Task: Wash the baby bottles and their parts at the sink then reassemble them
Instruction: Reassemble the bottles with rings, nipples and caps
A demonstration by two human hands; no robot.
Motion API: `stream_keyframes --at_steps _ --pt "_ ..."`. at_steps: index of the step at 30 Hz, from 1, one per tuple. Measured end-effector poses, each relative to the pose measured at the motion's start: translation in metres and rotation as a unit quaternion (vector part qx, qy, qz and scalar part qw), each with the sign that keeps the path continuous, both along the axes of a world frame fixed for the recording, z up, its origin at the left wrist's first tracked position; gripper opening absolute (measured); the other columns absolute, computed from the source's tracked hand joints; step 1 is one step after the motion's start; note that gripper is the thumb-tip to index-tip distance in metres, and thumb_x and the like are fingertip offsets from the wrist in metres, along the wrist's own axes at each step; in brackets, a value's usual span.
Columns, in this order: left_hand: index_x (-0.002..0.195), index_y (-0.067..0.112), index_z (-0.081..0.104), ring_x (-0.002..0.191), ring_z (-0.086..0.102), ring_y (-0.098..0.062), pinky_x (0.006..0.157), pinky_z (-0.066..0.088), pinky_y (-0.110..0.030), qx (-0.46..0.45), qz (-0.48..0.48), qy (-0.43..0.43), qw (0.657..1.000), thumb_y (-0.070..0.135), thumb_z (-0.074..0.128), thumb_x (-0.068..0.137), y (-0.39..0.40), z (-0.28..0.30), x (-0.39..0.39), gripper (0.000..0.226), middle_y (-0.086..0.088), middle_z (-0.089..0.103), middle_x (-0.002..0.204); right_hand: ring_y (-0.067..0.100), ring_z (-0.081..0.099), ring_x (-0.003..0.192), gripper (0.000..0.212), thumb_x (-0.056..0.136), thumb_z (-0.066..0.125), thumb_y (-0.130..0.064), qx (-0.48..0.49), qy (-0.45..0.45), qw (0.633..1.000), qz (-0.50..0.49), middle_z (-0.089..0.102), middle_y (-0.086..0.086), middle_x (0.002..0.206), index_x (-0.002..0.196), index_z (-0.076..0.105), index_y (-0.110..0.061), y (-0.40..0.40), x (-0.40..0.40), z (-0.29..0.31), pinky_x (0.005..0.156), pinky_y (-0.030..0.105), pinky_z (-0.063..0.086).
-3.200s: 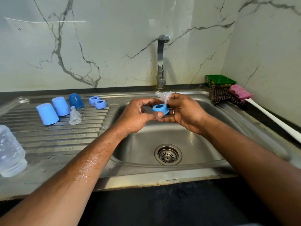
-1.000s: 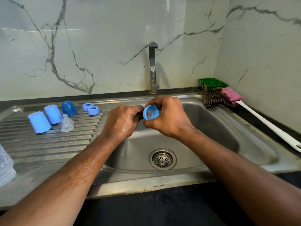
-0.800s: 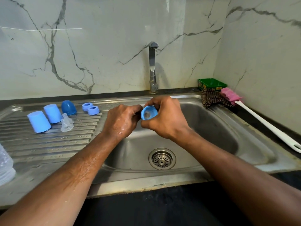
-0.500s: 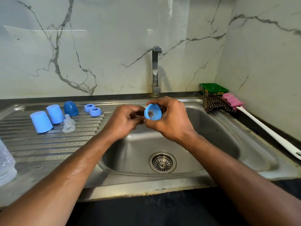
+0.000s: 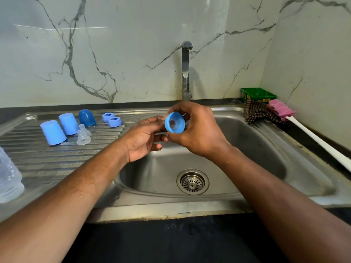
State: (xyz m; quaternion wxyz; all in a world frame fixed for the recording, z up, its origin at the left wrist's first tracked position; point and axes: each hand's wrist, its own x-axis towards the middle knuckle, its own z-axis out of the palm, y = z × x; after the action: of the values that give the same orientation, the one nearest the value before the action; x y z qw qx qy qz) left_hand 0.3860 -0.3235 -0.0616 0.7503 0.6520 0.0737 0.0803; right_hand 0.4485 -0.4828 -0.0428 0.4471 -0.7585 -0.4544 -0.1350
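My right hand (image 5: 197, 133) grips a blue bottle collar ring (image 5: 174, 125) above the sink basin, its open side turned toward me; something clear shows inside it. My left hand (image 5: 144, 138) sits just left of the ring, palm turned up, fingers loosely curled and holding nothing; its upper fingertips reach the ring's left edge. On the draining board lie two light-blue caps (image 5: 53, 132) (image 5: 69, 123), a dark-blue dome cap (image 5: 87, 117), two more blue rings (image 5: 108, 117) (image 5: 115, 121) and clear nipples (image 5: 83, 134). A clear bottle (image 5: 9, 179) stands at the left edge.
The tap (image 5: 186, 73) is behind my hands, with no water visibly running. The steel sink (image 5: 266, 149) has a drain (image 5: 192, 182) at its middle. At the back right are a green box (image 5: 257, 94), a checked cloth (image 5: 256, 112) and a pink brush (image 5: 281, 110) with a long white handle.
My left hand has loosened and lowered slightly beside the ring, which my right hand keeps holding with its open side toward me. Earlier, both hands worked the nipple and ring together.
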Motion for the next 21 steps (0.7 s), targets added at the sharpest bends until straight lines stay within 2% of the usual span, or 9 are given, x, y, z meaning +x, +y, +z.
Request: stream_keyframes --at_steps 5,10,13,17,19,21 --pt "0.094 0.01 0.063 0.05 0.06 -0.009 0.038 0.045 -0.017 -0.015 0.048 -0.001 0.999 0.011 0.06 0.092 -0.008 0.002 0.007 0.004 -0.005 0.065 0.072 0.008 0.063 0.087 0.048 0.062 0.093 -0.025 0.006 -0.011 1.0 -0.012 0.069 -0.006 0.097 0.104 0.07 -0.018 0.0 0.003 0.0 0.076 0.033 0.058" --pt "0.094 0.009 0.063 0.046 0.059 -0.011 0.038 0.046 -0.019 -0.012 0.089 0.005 0.996 0.009 0.06 0.095 -0.015 0.004 0.008 0.003 -0.005 0.066 0.068 0.014 0.065 0.087 0.046 0.063 0.091 -0.024 0.003 -0.038 0.999 -0.036 0.069 -0.002 0.096 0.103 0.07 -0.017 0.003 0.004 -0.003 0.074 0.039 0.058" --pt "0.094 0.011 0.066 0.049 0.059 -0.013 0.04 0.044 -0.019 0.036 0.113 -0.02 0.993 0.016 0.063 0.095 -0.013 0.003 0.002 0.006 -0.005 0.066 0.072 0.01 0.066 0.082 0.044 0.062 0.092 -0.024 0.023 0.012 0.999 -0.022 0.069 -0.006 0.09 0.099 0.068 -0.018 0.004 0.005 -0.005 0.072 0.034 0.058" --pt "0.095 0.007 0.068 0.05 0.059 -0.016 0.042 0.043 -0.02 0.151 0.117 -0.037 0.981 0.026 0.066 0.093 -0.004 0.013 -0.015 0.02 -0.008 0.067 0.075 0.001 0.065 0.079 0.046 0.067 0.09 -0.02 0.018 0.07 0.997 0.003 0.067 -0.009 0.09 0.102 0.061 -0.018 0.005 0.004 -0.011 0.066 0.015 0.053" --pt "0.093 0.007 0.069 0.05 0.059 -0.018 0.043 0.044 -0.022 0.203 0.131 -0.032 0.97 0.025 0.07 0.091 -0.003 0.017 -0.021 0.018 -0.01 0.07 0.076 -0.002 0.062 0.071 0.045 0.066 0.088 -0.014 0.0 0.072 0.997 0.0 0.066 -0.007 0.086 0.099 0.057 -0.015 0.008 0.001 -0.013 0.058 0.012 0.047" --pt "0.092 0.009 0.07 0.052 0.062 -0.018 0.044 0.046 -0.024 0.262 0.138 -0.02 0.955 0.027 0.073 0.089 -0.007 0.02 -0.02 0.019 -0.009 0.071 0.076 0.0 0.062 0.068 0.047 0.065 0.088 -0.012 -0.014 0.089 0.996 -0.015 0.066 -0.003 0.086 0.099 0.055 -0.015 0.011 0.001 -0.015 0.057 0.014 0.048"
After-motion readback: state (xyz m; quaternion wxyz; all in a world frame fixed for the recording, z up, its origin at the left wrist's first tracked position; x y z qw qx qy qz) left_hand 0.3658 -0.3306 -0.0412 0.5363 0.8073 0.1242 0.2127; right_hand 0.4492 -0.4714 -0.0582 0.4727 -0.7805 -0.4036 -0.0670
